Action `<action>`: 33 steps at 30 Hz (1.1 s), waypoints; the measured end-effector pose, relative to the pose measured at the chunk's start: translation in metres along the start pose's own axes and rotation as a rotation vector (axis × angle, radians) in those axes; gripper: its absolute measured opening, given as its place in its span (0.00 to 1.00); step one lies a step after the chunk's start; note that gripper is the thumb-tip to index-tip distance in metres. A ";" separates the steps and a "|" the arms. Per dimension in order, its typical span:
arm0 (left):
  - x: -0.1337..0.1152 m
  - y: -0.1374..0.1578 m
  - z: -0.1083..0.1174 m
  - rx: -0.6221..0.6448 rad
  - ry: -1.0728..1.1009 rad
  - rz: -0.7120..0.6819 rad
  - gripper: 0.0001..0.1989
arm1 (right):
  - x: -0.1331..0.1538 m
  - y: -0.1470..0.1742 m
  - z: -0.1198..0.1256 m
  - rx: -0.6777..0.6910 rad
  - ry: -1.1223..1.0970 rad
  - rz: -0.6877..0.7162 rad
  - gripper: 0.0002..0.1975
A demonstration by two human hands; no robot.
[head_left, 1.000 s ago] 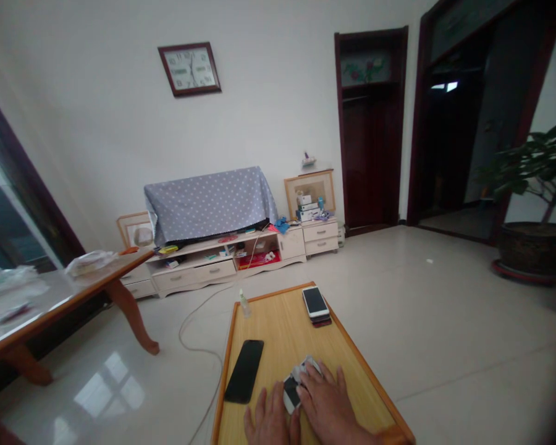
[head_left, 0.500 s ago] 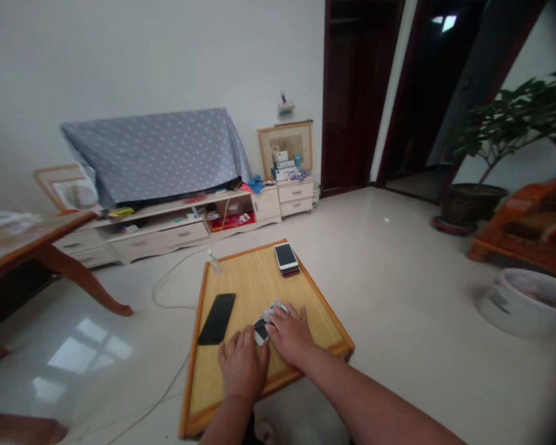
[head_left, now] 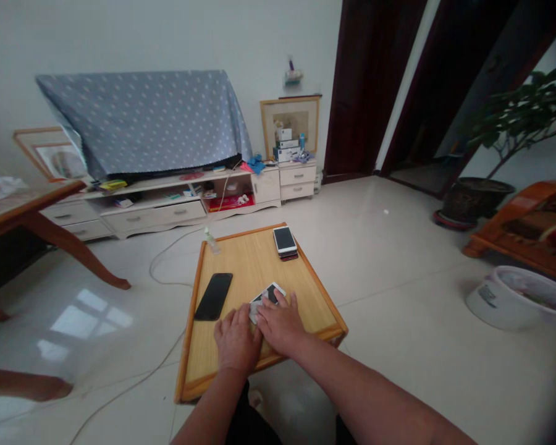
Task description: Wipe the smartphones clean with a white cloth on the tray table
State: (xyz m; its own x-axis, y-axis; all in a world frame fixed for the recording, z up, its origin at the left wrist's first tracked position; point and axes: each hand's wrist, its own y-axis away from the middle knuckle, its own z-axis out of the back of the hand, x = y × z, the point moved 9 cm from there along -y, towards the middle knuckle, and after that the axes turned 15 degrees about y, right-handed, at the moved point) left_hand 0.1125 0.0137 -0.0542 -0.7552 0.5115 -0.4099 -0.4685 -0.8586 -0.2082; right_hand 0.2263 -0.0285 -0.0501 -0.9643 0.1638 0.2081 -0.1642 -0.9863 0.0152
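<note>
A low wooden table (head_left: 241, 371) stands on the tiled floor in front of me. Both my hands rest side by side on a white-edged phone (head_left: 269, 293) that lies flat near the table's middle. My left hand (head_left: 237, 345) presses its near end, and my right hand (head_left: 280, 322) covers its right side with fingers spread. Only the phone's far corner shows past my fingers. A black phone (head_left: 214, 296) lies flat to the left. At the table's far right corner a white phone (head_left: 285, 240) sits on top of a darker one.
A small clear bottle (head_left: 210, 241) stands at the table's far left corner. A cable (head_left: 160, 281) trails across the floor. A TV stand (head_left: 167, 207) with a dotted cloth lines the wall. A wooden table (head_left: 37, 213) is left, a white basin (head_left: 523, 296) and potted plant (head_left: 500, 179) right.
My head has tilted down, so the wall clock left view and the whole low table and my forearms now show. Both hands stay on the white-edged phone.
</note>
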 end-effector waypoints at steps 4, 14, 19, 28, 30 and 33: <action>-0.002 0.000 0.004 0.000 0.024 0.000 0.24 | -0.019 -0.003 0.007 -0.019 0.036 -0.120 0.25; 0.009 0.001 0.000 0.029 0.049 0.014 0.23 | 0.014 0.013 0.001 -0.026 -0.006 0.010 0.25; 0.003 0.001 0.004 0.026 0.053 0.008 0.25 | -0.021 0.004 0.010 -0.030 0.024 -0.190 0.26; 0.009 0.002 0.001 0.039 0.039 0.049 0.23 | 0.016 0.015 -0.002 0.013 -0.033 -0.010 0.25; 0.005 0.001 0.004 0.030 0.046 0.044 0.23 | -0.003 0.008 0.002 0.026 -0.005 -0.099 0.25; 0.002 0.002 0.008 0.020 0.061 0.039 0.23 | -0.026 0.001 0.008 0.022 0.037 -0.220 0.26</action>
State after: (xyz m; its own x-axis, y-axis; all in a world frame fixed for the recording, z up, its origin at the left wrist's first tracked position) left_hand 0.1068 0.0135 -0.0483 -0.7440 0.4743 -0.4707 -0.4491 -0.8765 -0.1732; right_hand 0.2525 -0.0342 -0.0479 -0.9128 0.3750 0.1619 -0.3671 -0.9270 0.0773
